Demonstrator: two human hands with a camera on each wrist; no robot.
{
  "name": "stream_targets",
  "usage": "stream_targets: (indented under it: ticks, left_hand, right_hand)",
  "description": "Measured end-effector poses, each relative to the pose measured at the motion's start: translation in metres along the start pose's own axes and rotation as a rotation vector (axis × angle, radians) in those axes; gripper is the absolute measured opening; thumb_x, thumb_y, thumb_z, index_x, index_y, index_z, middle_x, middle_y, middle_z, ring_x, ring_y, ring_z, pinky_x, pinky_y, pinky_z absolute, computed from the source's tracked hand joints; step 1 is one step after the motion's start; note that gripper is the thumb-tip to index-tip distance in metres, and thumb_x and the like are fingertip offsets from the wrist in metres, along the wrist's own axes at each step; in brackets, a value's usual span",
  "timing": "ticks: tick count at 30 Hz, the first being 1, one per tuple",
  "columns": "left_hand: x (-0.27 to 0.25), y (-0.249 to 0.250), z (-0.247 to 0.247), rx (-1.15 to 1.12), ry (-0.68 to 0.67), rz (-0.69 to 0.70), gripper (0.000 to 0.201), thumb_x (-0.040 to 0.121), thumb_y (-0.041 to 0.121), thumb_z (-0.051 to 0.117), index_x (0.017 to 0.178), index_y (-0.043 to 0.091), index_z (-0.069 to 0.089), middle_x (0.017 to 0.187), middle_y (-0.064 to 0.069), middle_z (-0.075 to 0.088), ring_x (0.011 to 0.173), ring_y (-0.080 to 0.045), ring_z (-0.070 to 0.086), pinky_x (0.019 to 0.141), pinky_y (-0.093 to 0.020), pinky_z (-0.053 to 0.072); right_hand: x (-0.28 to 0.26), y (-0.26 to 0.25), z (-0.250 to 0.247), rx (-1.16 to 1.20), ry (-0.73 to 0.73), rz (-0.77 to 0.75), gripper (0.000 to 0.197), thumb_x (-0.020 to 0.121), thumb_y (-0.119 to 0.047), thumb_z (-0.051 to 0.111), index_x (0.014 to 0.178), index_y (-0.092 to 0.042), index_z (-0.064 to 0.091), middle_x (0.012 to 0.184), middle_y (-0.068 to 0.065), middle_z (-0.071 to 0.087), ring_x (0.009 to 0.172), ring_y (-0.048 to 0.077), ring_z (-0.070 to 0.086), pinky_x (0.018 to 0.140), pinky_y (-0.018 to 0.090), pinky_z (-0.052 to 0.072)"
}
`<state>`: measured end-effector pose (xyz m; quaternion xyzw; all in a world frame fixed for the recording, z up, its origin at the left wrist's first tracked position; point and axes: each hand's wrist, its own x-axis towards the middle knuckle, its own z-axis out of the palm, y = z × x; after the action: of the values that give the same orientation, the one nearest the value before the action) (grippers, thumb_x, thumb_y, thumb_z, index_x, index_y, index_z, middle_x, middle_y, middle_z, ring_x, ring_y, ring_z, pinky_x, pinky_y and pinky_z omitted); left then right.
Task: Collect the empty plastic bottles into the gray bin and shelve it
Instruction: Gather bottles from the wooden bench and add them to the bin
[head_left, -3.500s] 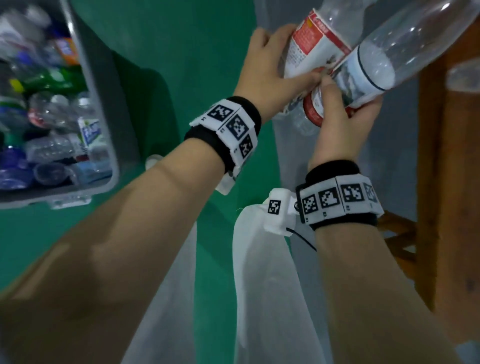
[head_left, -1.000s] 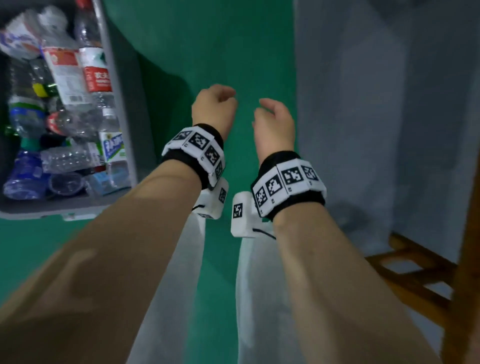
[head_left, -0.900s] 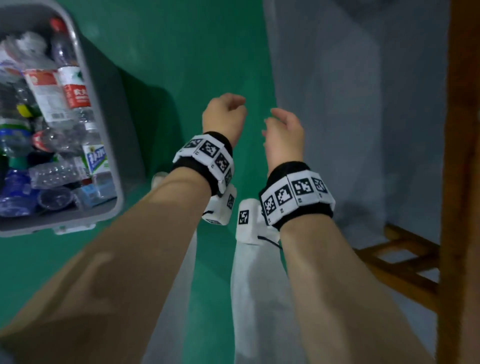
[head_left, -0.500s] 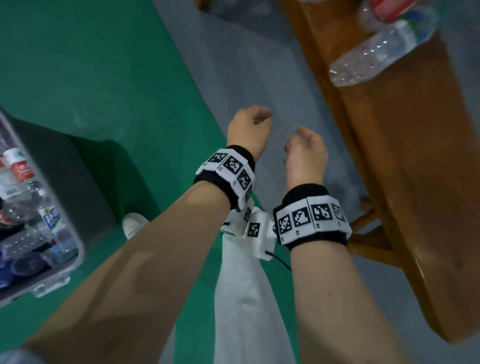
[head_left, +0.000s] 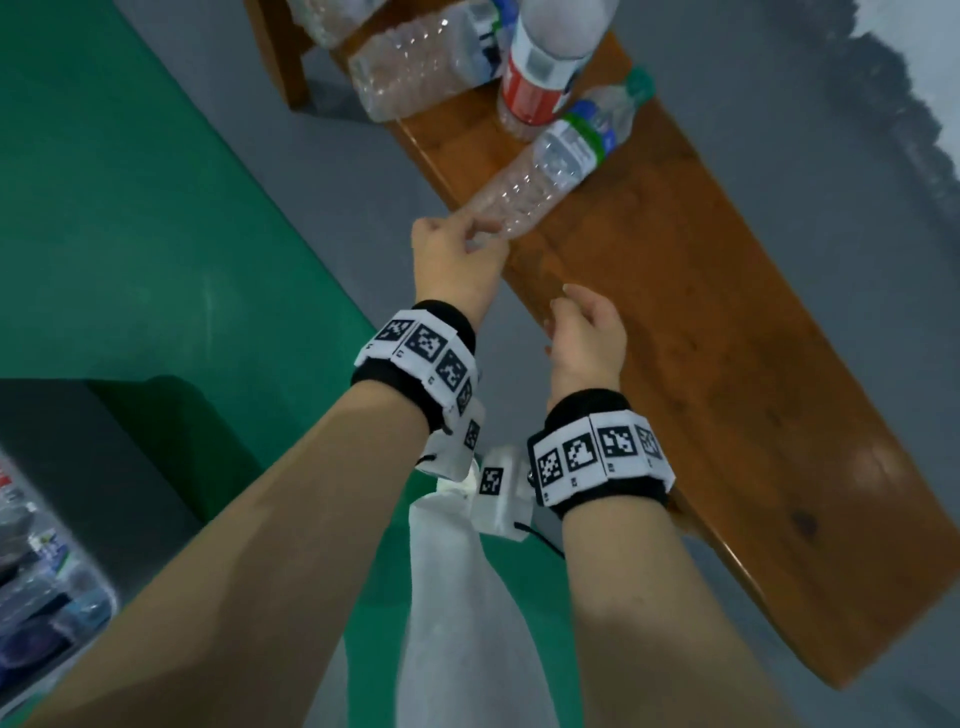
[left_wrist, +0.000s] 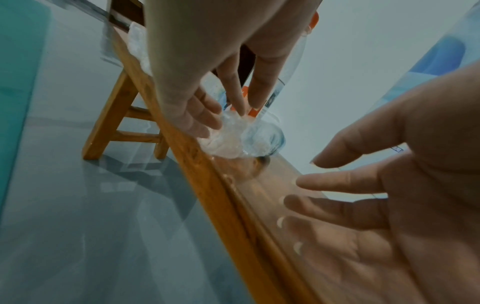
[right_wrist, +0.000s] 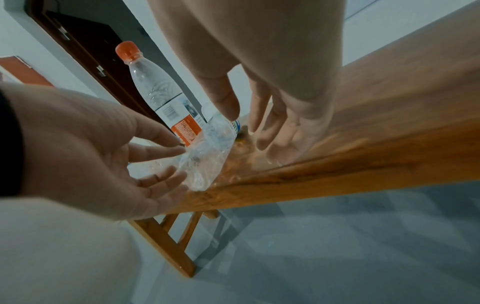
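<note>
A clear empty bottle (head_left: 545, 171) with a green and blue label lies on the wooden bench (head_left: 727, 374). My left hand (head_left: 480, 236) reaches its base at the bench's near edge; thumb and straight fingers (left_wrist: 255, 92) touch the base (left_wrist: 233, 137) without closing round it. My right hand (head_left: 558, 312) hovers open just above the bench, holding nothing, fingers (right_wrist: 272, 123) spread downward. The gray bin (head_left: 104, 467) stands on the floor at lower left, with several bottles (head_left: 41, 597) inside.
An upright bottle (head_left: 540, 67) with a red label and orange cap (right_wrist: 127, 50) stands behind the lying one. A crushed clear bottle (head_left: 415, 67) lies at the bench's far end. Green and grey floor surrounds the bench; my white trouser leg (head_left: 467, 597) is below.
Both bottles I held went into the bin. My view swung from the bin to the bench, and both empty hands moved to it, the left reaching the lying bottle's base.
</note>
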<state>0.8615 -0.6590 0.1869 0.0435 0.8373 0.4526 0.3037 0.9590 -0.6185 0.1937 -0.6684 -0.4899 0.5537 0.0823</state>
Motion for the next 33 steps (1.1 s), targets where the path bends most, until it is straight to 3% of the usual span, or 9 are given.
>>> stream_targets:
  ticks: [3,6,11,16,18,21,23,26,33]
  left_hand:
    - [0.012,0.03,0.001,0.01,-0.002,0.075,0.018,0.085,0.021,0.065,0.102,0.017,0.065,0.113,-0.001,0.034,0.082,-0.002,0.048,0.075,0.002,0.039]
    - [0.03,0.063,-0.002,0.046,0.054,0.181,0.03,0.079,0.027,0.071,0.105,0.016,0.06,0.115,-0.002,0.024,0.106,-0.019,0.049,0.097,-0.021,0.045]
    - [0.062,0.094,-0.006,0.017,0.043,0.203,0.073,0.074,0.019,0.077,0.136,0.015,0.038,0.125,-0.004,0.016,0.107,-0.005,0.035,0.09,0.002,0.03]
    - [0.089,0.103,-0.004,0.139,-0.057,0.226,0.102,0.068,0.031,0.083,0.147,0.018,0.021,0.146,-0.013,-0.003,0.128,-0.015,0.017,0.109,-0.015,0.023]
    - [0.096,0.106,0.0,0.171,-0.048,0.266,0.099,0.066,0.032,0.084,0.145,0.018,0.026,0.144,-0.014,-0.004,0.115,-0.007,0.011,0.11,-0.015,0.022]
    - [0.105,0.107,0.004,0.18,-0.062,0.347,0.081,0.066,0.03,0.084,0.134,0.015,0.041,0.139,-0.013,0.007,0.104,-0.004,0.009,0.105,-0.009,0.025]
    - [0.108,0.106,0.008,0.174,-0.081,0.372,0.077,0.068,0.029,0.083,0.13,0.011,0.043,0.136,-0.012,0.014,0.107,-0.008,0.017,0.102,-0.007,0.025]
    - [0.108,0.103,0.014,0.134,-0.13,0.375,0.083,0.069,0.028,0.082,0.135,0.006,0.038,0.135,-0.013,0.023,0.118,-0.016,0.033,0.109,-0.019,0.033]
    - [0.09,0.087,0.013,0.091,-0.168,0.358,0.091,0.072,0.031,0.079,0.142,0.003,0.029,0.14,-0.011,0.034,0.13,-0.018,0.037,0.108,-0.017,0.029]
  right_hand:
    - [0.011,-0.024,0.003,0.004,-0.02,-0.017,0.031,0.09,-0.02,0.055,0.121,-0.022,0.059,0.119,0.001,0.062,0.111,0.019,0.059,0.1,0.043,0.048]
    - [0.022,-0.049,0.013,0.022,-0.038,-0.003,0.036,0.091,-0.024,0.058,0.126,-0.021,0.054,0.112,-0.006,0.058,0.109,0.016,0.058,0.101,0.04,0.047]
    - [0.038,-0.073,0.036,-0.008,-0.004,0.033,0.069,0.088,-0.029,0.066,0.145,-0.014,0.03,0.135,0.008,0.048,0.117,0.019,0.05,0.093,0.026,0.04]
    - [0.052,-0.088,0.065,0.055,0.111,0.123,0.093,0.081,-0.031,0.073,0.15,-0.013,0.013,0.144,0.015,0.042,0.129,0.028,0.047,0.104,0.037,0.039]
    - [0.058,-0.092,0.072,0.07,0.134,0.174,0.09,0.081,-0.033,0.071,0.149,-0.012,0.015,0.142,0.013,0.044,0.125,0.029,0.049,0.096,0.033,0.04]
    - [0.066,-0.091,0.082,0.083,0.164,0.227,0.091,0.078,-0.033,0.074,0.146,-0.007,0.019,0.139,0.016,0.046,0.123,0.031,0.051,0.102,0.043,0.044]
    - [0.071,-0.089,0.082,0.045,0.172,0.242,0.086,0.077,-0.033,0.075,0.14,-0.001,0.027,0.134,0.018,0.049,0.12,0.032,0.053,0.101,0.048,0.045]
    - [0.072,-0.084,0.079,-0.052,0.161,0.226,0.073,0.077,-0.038,0.074,0.129,0.0,0.04,0.126,0.019,0.055,0.115,0.034,0.055,0.098,0.048,0.046]
    - [0.063,-0.058,0.06,-0.129,0.128,0.22,0.059,0.075,-0.041,0.068,0.12,-0.005,0.055,0.116,0.015,0.061,0.102,0.033,0.061,0.092,0.044,0.052]
